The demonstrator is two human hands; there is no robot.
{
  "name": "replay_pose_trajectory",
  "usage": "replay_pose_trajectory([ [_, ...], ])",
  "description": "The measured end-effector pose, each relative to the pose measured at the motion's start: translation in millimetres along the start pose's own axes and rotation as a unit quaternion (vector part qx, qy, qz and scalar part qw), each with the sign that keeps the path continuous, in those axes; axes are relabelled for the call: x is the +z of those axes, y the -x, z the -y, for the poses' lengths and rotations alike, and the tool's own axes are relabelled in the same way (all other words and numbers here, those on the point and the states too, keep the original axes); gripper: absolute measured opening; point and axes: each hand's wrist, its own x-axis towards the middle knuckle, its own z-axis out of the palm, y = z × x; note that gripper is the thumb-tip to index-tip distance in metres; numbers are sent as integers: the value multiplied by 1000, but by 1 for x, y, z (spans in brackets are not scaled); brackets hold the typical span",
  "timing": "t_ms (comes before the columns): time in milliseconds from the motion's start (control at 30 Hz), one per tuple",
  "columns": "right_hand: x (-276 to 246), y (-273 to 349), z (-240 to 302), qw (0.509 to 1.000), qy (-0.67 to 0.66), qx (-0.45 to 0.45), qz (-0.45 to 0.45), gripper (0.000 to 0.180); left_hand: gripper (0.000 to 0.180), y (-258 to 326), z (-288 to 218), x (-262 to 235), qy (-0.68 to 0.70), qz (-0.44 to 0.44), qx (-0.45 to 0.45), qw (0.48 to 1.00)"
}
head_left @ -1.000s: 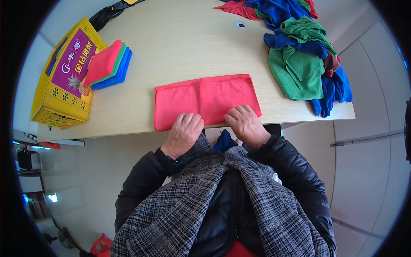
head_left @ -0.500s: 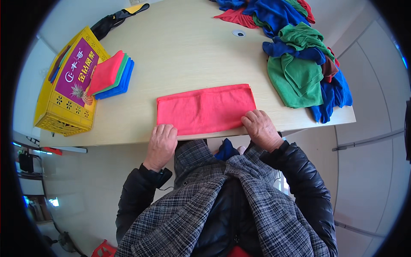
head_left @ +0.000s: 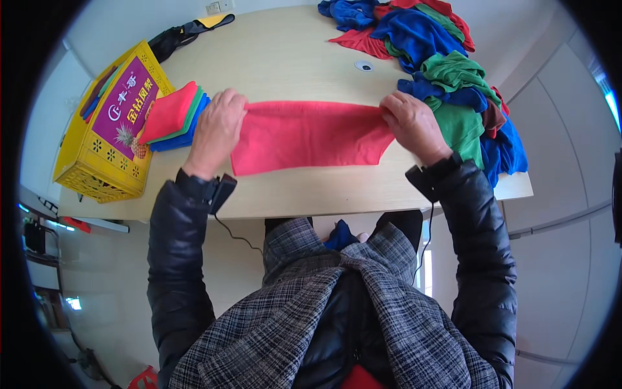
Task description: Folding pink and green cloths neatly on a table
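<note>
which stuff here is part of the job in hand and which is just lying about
In hand: flat pinkish-red cloth, left hand, right hand, stack of folded coloured cloths, heap of loose coloured cloths.

Lying about: yellow plastic crate, black strap, wooden table.

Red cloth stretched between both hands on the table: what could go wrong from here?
1. The red cloth has an uneven lower right edge, so a fold may come out crooked.
2. The right hand works against the loose cloth pile, which could get dragged in.
3. The left hand sits beside the folded stack and might nudge it.
</note>
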Motion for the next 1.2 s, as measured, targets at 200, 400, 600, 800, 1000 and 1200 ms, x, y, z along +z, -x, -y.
replay_pose_trajectory([
  [200,-8,-22,-15,995,59,-16,-80,12,11,-24,12,8,-46,-31,10,998],
  [400,48,67,8,995,82,-36,49,10,14,63,-19,51,-34,37,70,996],
  [600,74,122,35,988,4,9,151,13,22,135,-45,61,60,163,-1,985],
  [800,67,129,43,988,-19,53,145,22,20,136,-55,53,69,143,-24,987],
  [1000,48,114,53,971,-74,114,196,25,18,121,-46,44,123,142,-68,980],
  [1200,108,86,57,985,-48,117,115,44,20,98,-10,100,106,94,-140,980],
])
